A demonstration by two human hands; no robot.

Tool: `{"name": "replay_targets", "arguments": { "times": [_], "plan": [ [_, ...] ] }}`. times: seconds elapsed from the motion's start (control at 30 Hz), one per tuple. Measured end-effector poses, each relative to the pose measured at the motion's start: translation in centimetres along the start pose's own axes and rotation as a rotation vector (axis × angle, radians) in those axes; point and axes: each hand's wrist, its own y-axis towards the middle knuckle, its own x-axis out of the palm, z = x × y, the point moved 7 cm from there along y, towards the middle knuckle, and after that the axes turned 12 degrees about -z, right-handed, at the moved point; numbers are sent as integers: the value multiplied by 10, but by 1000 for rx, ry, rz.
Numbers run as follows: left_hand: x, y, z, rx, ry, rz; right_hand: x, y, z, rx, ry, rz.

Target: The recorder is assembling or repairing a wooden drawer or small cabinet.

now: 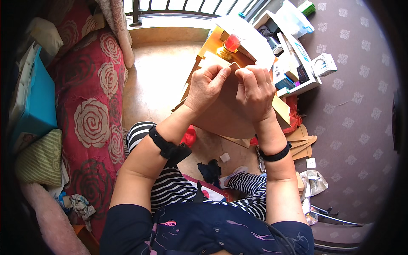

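A brown cardboard sheet (pixel 223 110) is held up in front of me, its lower part reaching down over my knees. My left hand (pixel 207 85) pinches its upper edge between thumb and fingers. Close beside it, my right hand (pixel 256 87) grips the same edge, with fingers curled and knuckles up. A narrow pale strip of the edge shows between the two hands. Just beyond them stands a small container with a red top and yellow base (pixel 229 46), among tan cardboard pieces. Both forearms wear black straps.
At right, a white shelf unit (pixel 304 87) holds boxes and small items beside a patterned wall. Folded cardboard strips (pixel 302 142) and plastic bags (pixel 313 182) lie below. A rose-patterned sofa (pixel 91 123) with a blue box (pixel 40 95) stands at left. Dark cloth (pixel 209 171) lies on the floor.
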Motion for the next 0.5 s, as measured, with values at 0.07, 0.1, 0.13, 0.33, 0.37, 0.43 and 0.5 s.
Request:
{"name": "replay_targets", "arguments": {
  "times": [0.07, 0.1, 0.13, 0.33, 0.37, 0.43, 0.5],
  "plan": [
    [0, 0, 1, 12, 38, 0, 0, 2, 3, 49, -27, 15],
    [-1, -1, 2, 12, 38, 1, 1, 2, 3, 48, -27, 15],
    [1, -1, 0, -22, 47, -24, 2, 0, 7, 97, -1, 13],
    [5, -2, -2, -14, 61, 9, 2, -5, 6, 42, -37, 27],
    [3, -2, 1, 39, 52, 53, 3, -4, 5, 22, -42, 25],
    [2, -4, 4, 37, 87, 54, 0, 1, 4, 35, -40, 27],
    [4, -4, 5, 37, 123, 50, -3, 1, 6, 52, -40, 32]
  ]
}}
